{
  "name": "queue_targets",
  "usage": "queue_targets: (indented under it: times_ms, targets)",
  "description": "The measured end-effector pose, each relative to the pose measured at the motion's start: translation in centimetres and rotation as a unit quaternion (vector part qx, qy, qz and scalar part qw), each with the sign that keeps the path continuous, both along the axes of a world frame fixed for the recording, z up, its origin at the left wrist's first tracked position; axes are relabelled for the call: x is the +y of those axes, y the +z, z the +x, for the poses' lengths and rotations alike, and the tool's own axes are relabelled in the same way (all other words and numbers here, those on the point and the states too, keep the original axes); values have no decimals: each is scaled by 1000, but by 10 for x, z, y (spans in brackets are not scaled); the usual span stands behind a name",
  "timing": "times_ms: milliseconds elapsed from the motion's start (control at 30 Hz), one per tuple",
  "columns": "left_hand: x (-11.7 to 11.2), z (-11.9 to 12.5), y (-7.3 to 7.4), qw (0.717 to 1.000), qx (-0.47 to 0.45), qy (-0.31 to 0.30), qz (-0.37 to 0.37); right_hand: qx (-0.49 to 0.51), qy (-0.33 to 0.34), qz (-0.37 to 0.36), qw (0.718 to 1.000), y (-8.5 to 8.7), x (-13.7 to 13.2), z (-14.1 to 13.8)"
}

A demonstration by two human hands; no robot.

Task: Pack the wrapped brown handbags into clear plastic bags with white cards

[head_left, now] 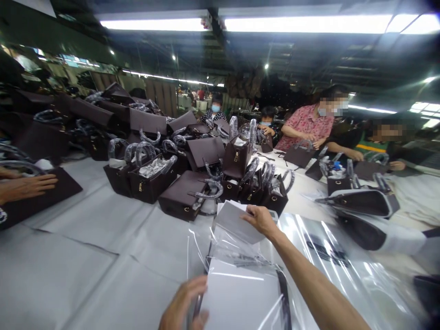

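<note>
My right hand (261, 222) pinches the edge of a grey card sheet (233, 224), which lies with white sheets just beyond a plastic-wrapped item. The clear plastic film (237, 250) shines and is wrinkled. Under or within it lies a flat white panel (242, 293) with a dark strip along its right side. At the near left edge of this panel is my left hand (185, 300), slightly blurred, its thumb and fingers apart. Just past the card stand dark brown handbags (182, 195) with plastic-wrapped handles.
Several more brown handbags (147, 121) are heaped across the back left. A co-worker's hand (29, 185) rests on a dark bag at far left. Clear plastic sheets (326, 256) lie on the right. A person in a pink patterned shirt (302, 126) and others handle bags across the table.
</note>
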State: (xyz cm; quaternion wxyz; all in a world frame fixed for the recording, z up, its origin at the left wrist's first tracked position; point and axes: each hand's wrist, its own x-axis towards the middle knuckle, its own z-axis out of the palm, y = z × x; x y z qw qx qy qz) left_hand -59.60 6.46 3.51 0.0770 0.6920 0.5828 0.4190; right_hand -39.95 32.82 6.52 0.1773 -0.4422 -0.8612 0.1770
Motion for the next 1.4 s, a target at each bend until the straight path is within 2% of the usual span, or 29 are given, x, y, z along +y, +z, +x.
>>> queue_targets:
  times_ms: [67,100,133,167,233,333,467,600,767,967,1100,1233,1333,1400]
  targets:
    - [44,-13,11,998,-36,42,-12,26,4,-7,1000,0,-1,-1]
    - [70,-17,15,991,-102,85,-35,39,11,-14,999,-1,-3,-3]
    - [96,-18,18,983,-154,88,-54,52,20,-23,998,-2,-4,-4]
    - [121,-18,19,975,-195,61,-83,65,32,-34,997,-5,-6,-6]
    - [164,-12,15,972,-208,25,-101,92,54,-66,992,-9,-7,-8]
    - [200,-1,0,967,-217,-40,-130,133,68,-147,978,-18,-4,-3]
    - [205,4,-18,955,-238,-88,-153,180,65,-283,940,-24,3,11]
    - [203,1,-24,948,-248,-97,-172,217,60,-373,900,-24,3,17]
    - [205,0,-25,947,-250,-92,-182,232,49,-441,866,-29,6,14]
    - [207,-4,-29,950,-235,-90,-185,210,68,-480,849,-43,13,12]
    - [206,-5,-30,954,-218,-88,-187,175,79,-438,878,-41,14,13]
    - [210,-2,-32,960,-192,-74,-188,118,74,-318,938,-29,21,9]
    - [223,-1,-34,973,-156,-38,-168,82,1,-179,980,-9,30,6]
    - [232,-1,-31,981,-126,-8,-144,73,-81,-90,990,13,33,14]
